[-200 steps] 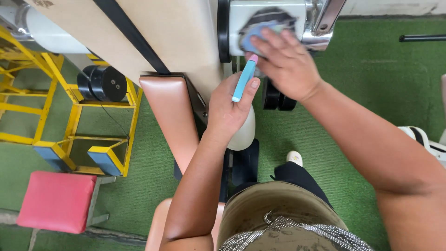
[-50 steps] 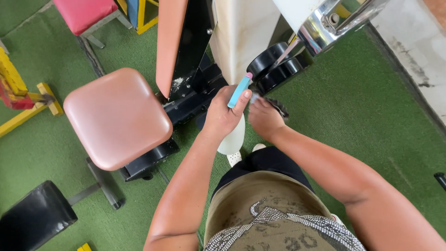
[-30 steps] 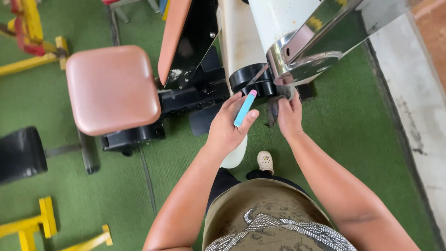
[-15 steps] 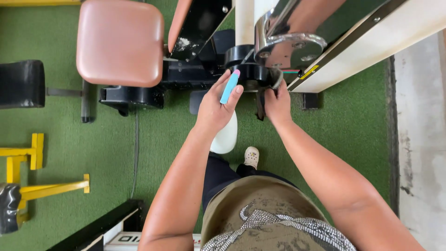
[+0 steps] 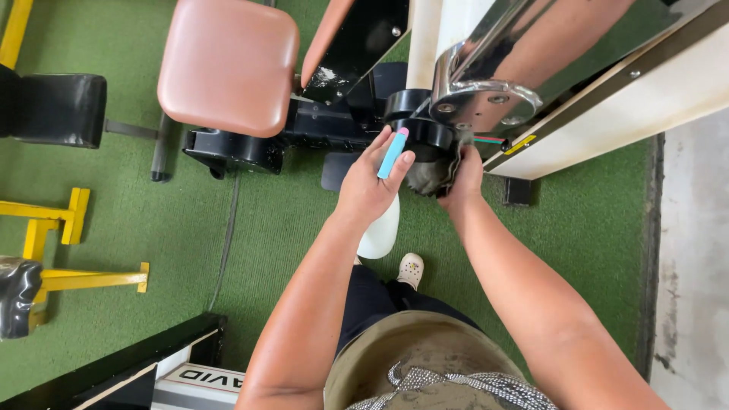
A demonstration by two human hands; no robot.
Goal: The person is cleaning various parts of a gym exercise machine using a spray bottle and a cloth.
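My left hand (image 5: 367, 191) holds a white spray bottle (image 5: 382, 228) with a light blue, pink-tipped trigger head (image 5: 392, 152); the bottle hangs below my fist. My right hand (image 5: 461, 176) grips a dark grey cloth (image 5: 430, 175) and presses it against the underside of a chrome part (image 5: 480, 95) of a gym machine, beside black round weight discs (image 5: 414, 125). The two hands are close together, just in front of the machine's base.
A pink padded seat (image 5: 228, 64) on a black frame stands at upper left, with a black padded bench (image 5: 53, 108) further left. Yellow metal frames (image 5: 57, 228) lie on the green turf (image 5: 281, 228). A concrete strip (image 5: 695, 266) runs along the right. My white shoe (image 5: 411, 269) shows below.
My view has swung around the machine. The right hand shifted the cloth from the white housing down to the chrome part near the weight discs. The left hand keeps holding the spray bottle.
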